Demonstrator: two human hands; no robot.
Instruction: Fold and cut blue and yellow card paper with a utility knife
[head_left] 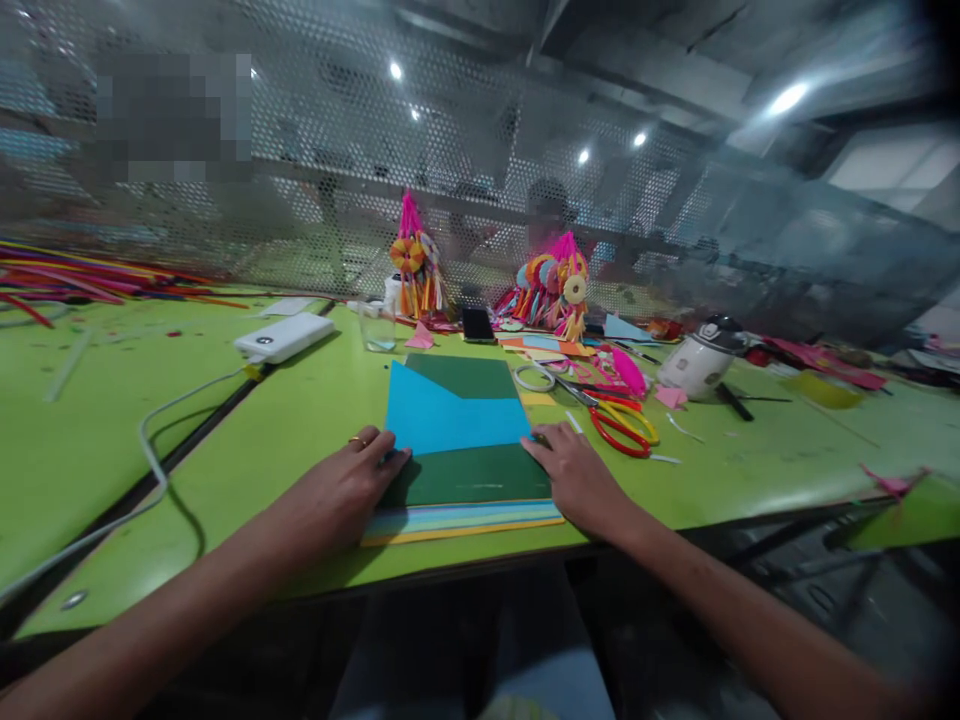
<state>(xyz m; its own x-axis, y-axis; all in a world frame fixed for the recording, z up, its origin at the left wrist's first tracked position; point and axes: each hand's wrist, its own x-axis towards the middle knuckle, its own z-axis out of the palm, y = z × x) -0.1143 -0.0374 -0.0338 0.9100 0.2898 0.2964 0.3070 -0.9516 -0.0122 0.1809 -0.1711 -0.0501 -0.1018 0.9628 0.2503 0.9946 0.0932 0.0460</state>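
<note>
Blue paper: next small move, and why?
I'd probably square the blue paper on the dark green sheet before anything else. Its top edge is uneven, slanting down from a high left corner, and the left hand and right hand are already at its two lower corners, so a small adjustment looks easy.

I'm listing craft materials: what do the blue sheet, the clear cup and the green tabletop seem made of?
Blue sheet: probably matte paper or thin card, being evenly coloured and crisp-edged.
Clear cup: glossy glass or plastic, can't tell which; its walls are see-through.
Green tabletop: perhaps laminate or painted board, smooth with a soft sheen.
</note>
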